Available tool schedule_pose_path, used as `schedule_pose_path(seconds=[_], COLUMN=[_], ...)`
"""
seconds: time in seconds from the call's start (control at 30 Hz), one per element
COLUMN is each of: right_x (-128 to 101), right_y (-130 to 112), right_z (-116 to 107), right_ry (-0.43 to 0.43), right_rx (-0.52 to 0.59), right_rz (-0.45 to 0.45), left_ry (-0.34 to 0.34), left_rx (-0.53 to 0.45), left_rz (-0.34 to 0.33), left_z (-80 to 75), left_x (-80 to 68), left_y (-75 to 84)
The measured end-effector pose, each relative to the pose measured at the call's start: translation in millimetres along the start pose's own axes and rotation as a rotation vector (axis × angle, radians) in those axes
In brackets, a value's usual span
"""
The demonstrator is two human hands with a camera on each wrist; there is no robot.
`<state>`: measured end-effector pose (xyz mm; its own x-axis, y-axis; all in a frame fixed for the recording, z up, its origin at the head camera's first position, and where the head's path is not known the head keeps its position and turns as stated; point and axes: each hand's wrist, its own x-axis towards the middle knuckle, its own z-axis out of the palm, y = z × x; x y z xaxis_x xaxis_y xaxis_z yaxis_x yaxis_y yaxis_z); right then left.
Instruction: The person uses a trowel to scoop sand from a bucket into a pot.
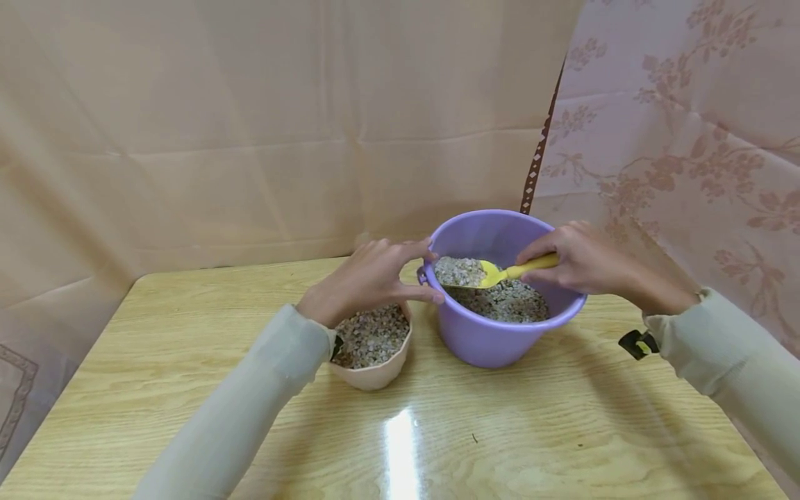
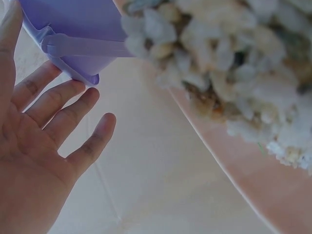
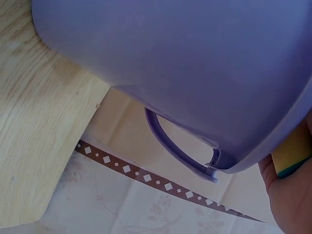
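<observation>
A purple bucket (image 1: 490,347) stands on the table, with grey-white gravel (image 1: 515,305) inside. My right hand (image 1: 587,260) grips the yellow handle of a small hand trowel (image 1: 492,276) over the bucket; gravel is heaped on its blade. Thumb and forefinger of my left hand (image 1: 378,278) touch the bucket's left rim, spread apart. In the left wrist view, the fingers (image 2: 73,114) of that hand are fairly straight. Under the left wrist sits a pale pink pot (image 1: 375,376) filled with similar gravel, partly covered by the hand and sleeve.
The wood-grained table (image 1: 187,361) meets a beige cloth (image 1: 250,173) at the back. A floral cloth (image 1: 700,153) hangs to the right. The bucket's carrying handle (image 3: 170,144) hangs down its outer side in the right wrist view.
</observation>
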<state>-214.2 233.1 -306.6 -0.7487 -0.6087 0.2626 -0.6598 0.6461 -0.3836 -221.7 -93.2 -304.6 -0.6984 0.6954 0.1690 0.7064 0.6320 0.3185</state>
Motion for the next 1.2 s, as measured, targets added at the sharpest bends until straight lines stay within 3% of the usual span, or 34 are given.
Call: schedule_pose_path(seconds=[0.3, 0.83, 1.2], right_x=[-3, -4, -8], right_y=[0, -6, -12], right_z=[-2, -11, -23], right_ry=[0.033, 0.073, 0.038], right_rx=[0.018, -0.072, -0.107], right_rz=[-0.029, -0.031, 0.054], left_ry=[-0.008, -0.037, -0.061], left_rx=[0.000, 0.041, 0.032], left_rz=[-0.005, -0.010, -0.003], left_z=[-2.2, -4.4, -7.3], left_x=[0.3, 1.2, 0.9], left_y=[1.0, 1.4, 1.4])
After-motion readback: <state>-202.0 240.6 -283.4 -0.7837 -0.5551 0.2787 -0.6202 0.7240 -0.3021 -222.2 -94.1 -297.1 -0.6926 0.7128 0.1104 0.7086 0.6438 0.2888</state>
